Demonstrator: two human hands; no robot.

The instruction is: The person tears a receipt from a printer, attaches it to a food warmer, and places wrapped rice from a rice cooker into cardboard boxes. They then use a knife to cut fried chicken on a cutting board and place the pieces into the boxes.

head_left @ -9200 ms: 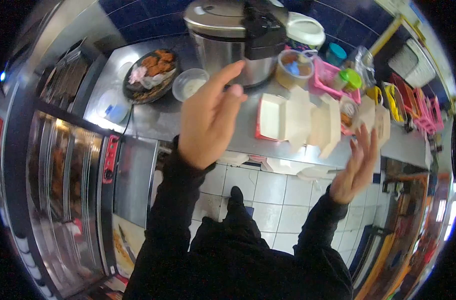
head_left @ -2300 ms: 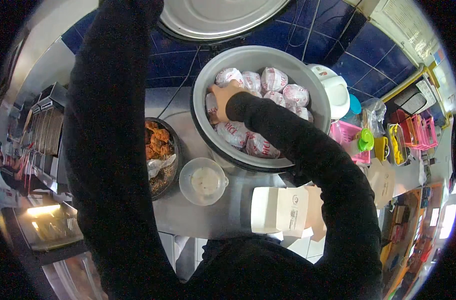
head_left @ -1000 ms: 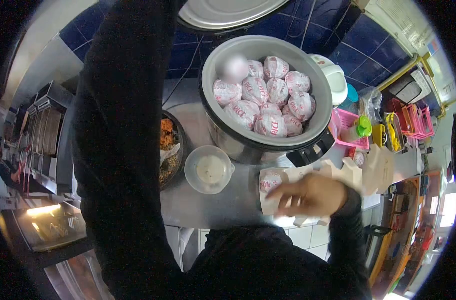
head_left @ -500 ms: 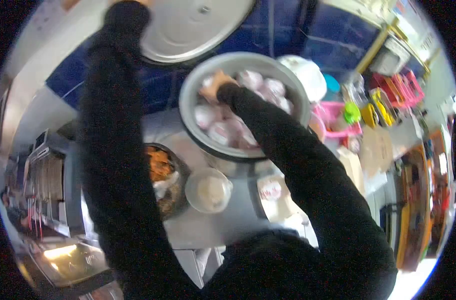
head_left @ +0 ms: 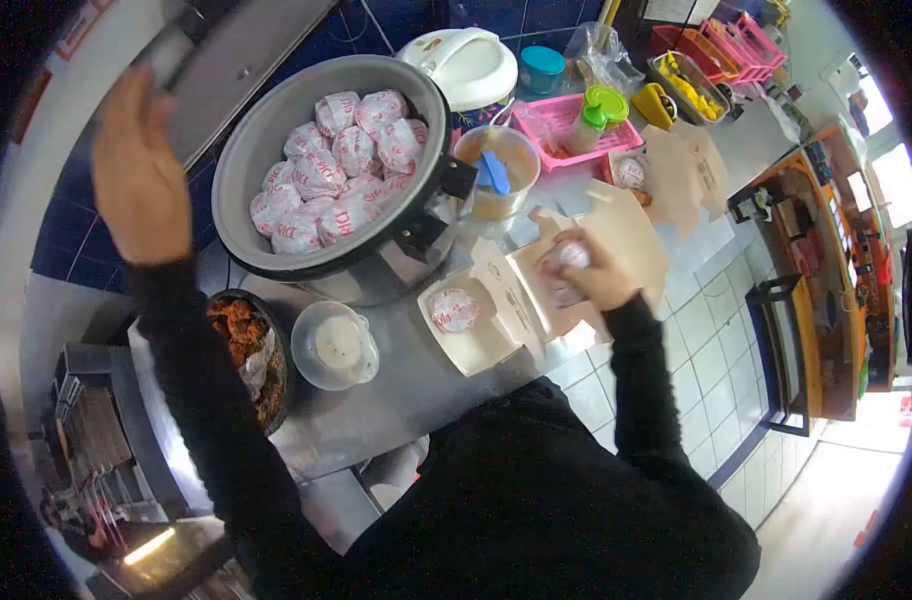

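Fingers of the right hand (head_left: 588,272) are curling around a wrapped bun (head_left: 568,262), holding it over an open carton (head_left: 551,290) on the steel counter (head_left: 396,400), while the left hand (head_left: 141,180), fingers loosely spread, is pressing against the raised cooker lid (head_left: 226,60).

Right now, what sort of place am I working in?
Most likely a fast-food kitchen: a big pot full of wrapped rice portions, open takeaway boxes on a steel counter, and a tray of fried chicken.
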